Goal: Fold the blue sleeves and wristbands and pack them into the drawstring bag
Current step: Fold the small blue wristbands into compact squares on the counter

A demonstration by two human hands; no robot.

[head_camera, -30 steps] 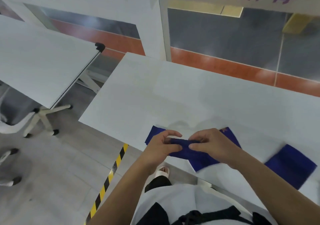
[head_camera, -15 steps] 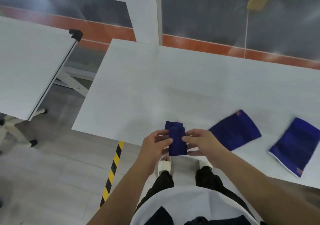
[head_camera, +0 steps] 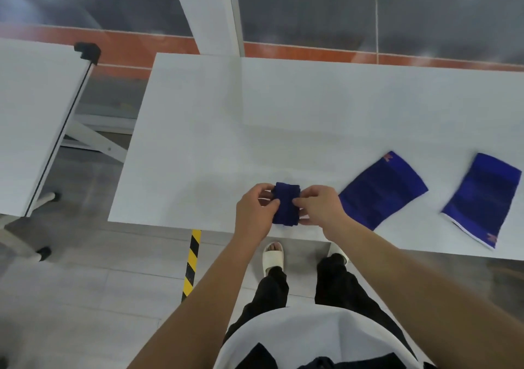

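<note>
- Head view, nearest first: grey tiled floor [head_camera: 85, 297] with a black-and-yellow hazard stripe [head_camera: 191, 263], and the person's feet in white slides beneath the near edge of the white table [head_camera: 255, 113].
- At that near edge, left of its middle, a folded blue wristband [head_camera: 285, 202] is held just above the surface between both hands.
- Left hand [head_camera: 255, 215] is curled, thumb and fingers pinching the band's left side.
- Right hand [head_camera: 320, 207] is curled likewise, thumb and fingertips nipping the band's right side.
- Just beside the right hand, a blue sleeve [head_camera: 382, 190] lies flat on the surface, tilted.
- A second blue sleeve [head_camera: 482, 198] lies flat near the right edge, apart from the first.
- Farther left, a separate white table [head_camera: 31, 119] stands on white legs.
- Beyond the far edge runs an orange floor band [head_camera: 312, 52], then dark grey flooring.
</note>
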